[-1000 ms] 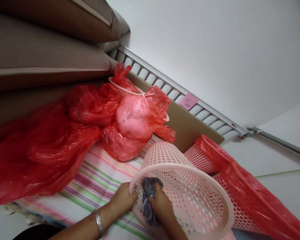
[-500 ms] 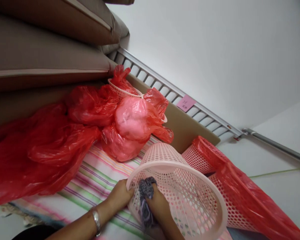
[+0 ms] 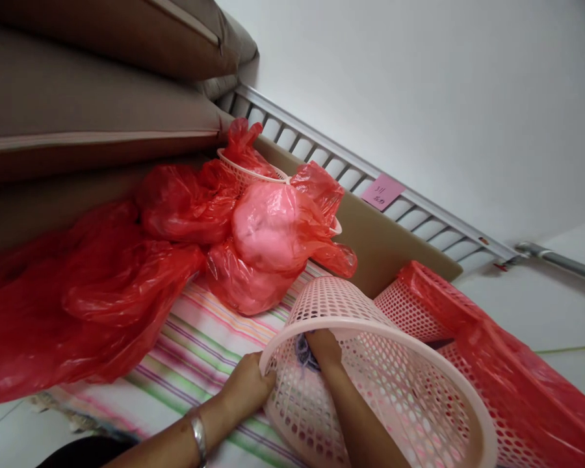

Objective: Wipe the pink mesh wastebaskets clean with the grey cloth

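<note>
A pale pink plastic basket (image 3: 404, 390) with round holes lies tipped on its side, its mouth facing me. My left hand (image 3: 253, 383), with a silver bangle at the wrist, grips the left part of its rim. Inside the basket, my right hand (image 3: 325, 348) is closed on a bunched grey-purple cloth (image 3: 306, 352), pressed near the upper inner wall. Most of the right fingers are hidden behind the hand and cloth. Beneath the basket spreads a striped sheet (image 3: 199, 331) in white, green and pink.
Red plastic bags (image 3: 273, 227), some filled, lie behind and to the left, around another basket (image 3: 253, 175). More pink baskets (image 3: 409, 309) under a red bag (image 3: 507, 364) stand at right. Thick brown cushions (image 3: 102, 97) overhang the left; a metal rail (image 3: 336, 153) with a pink note (image 3: 383, 190) runs along the wall.
My right hand has moved deeper into the basket with the cloth, up along the inner wall. The left hand keeps its hold on the rim. The view has shifted slightly.
</note>
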Demonstrator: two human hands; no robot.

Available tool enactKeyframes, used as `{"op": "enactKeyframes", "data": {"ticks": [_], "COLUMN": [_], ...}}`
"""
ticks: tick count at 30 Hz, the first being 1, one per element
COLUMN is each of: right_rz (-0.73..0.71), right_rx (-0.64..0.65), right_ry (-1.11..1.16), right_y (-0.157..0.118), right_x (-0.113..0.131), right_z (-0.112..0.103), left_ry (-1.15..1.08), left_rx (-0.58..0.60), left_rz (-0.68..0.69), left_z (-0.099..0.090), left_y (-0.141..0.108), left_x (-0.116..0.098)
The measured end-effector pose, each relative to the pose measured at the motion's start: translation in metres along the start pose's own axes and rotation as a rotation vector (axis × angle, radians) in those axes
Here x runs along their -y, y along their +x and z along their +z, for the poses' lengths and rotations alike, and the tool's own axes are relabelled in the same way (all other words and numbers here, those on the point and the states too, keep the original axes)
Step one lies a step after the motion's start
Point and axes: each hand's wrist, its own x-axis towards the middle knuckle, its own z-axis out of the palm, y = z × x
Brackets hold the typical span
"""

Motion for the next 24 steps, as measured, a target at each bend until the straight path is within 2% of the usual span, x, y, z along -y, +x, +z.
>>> {"op": "enactKeyframes", "data": {"ticks": [6, 11, 17, 21, 24], "right_rz": [0.026, 0.049, -0.024, -0.156, -0.209], "right_rx": [0.002, 0.032, 0.1, 0.153, 0.179], "right_ry": [0.009, -0.008, -0.02, 0.01, 0.04], "right_y": [0.003, -0.016, -0.075, -0.123, -0.145], "right_x": [-0.002, 0.0, -0.005, -0.013, -0.017], "right_z": [0.003, -0.002, -0.004, -0.001, -0.005], "left_ry": [0.0, 0.005, 0.001, 0.012, 0.016], "left_rx": [0.002, 0.001, 0.014, 0.005, -0.001], "left_rz": [-0.005, -0.002, 0.024, 0.032, 0.03], "left_z": [0.0, -0.001, -0.001, -0.001, -0.002], "left_y": [0.001, 0.0, -0.001, -0.001, -0.002], "left_x": [-0.003, -0.002, 0.002, 0.003, 0.001]}}
